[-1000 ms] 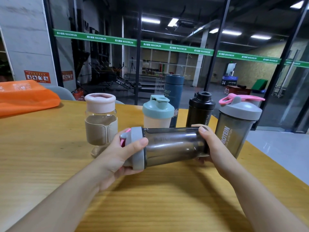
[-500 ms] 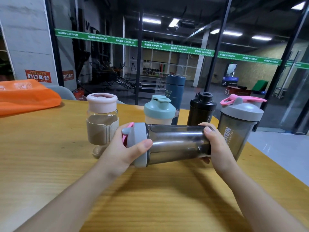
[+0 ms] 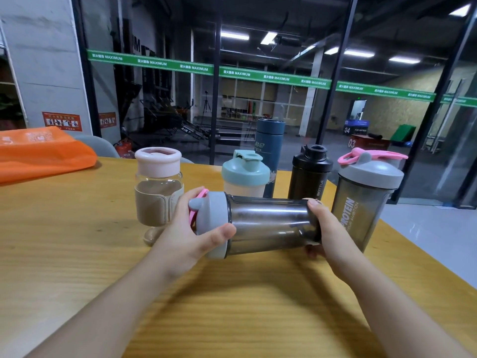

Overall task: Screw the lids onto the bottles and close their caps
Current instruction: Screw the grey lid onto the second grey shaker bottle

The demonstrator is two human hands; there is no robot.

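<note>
I hold a smoky grey shaker bottle sideways above the wooden table. Its grey lid with a pink loop points left. My left hand grips the lid, thumb across its front. My right hand grips the bottle's base. Behind stand a glass bottle with a pink lid, a teal-lidded shaker, a tall navy flask, a black bottle with its spout cap off, and a second grey shaker whose pink cap stands flipped up.
An orange bag lies at the table's far left. A small beige piece sits by the glass bottle's foot. Glass wall panels rise just behind the table, and the table's right edge runs diagonally past the grey shaker.
The sideways bottle has risen a little, and my left hand has shifted round the lid. My right hand keeps hold of the base.
</note>
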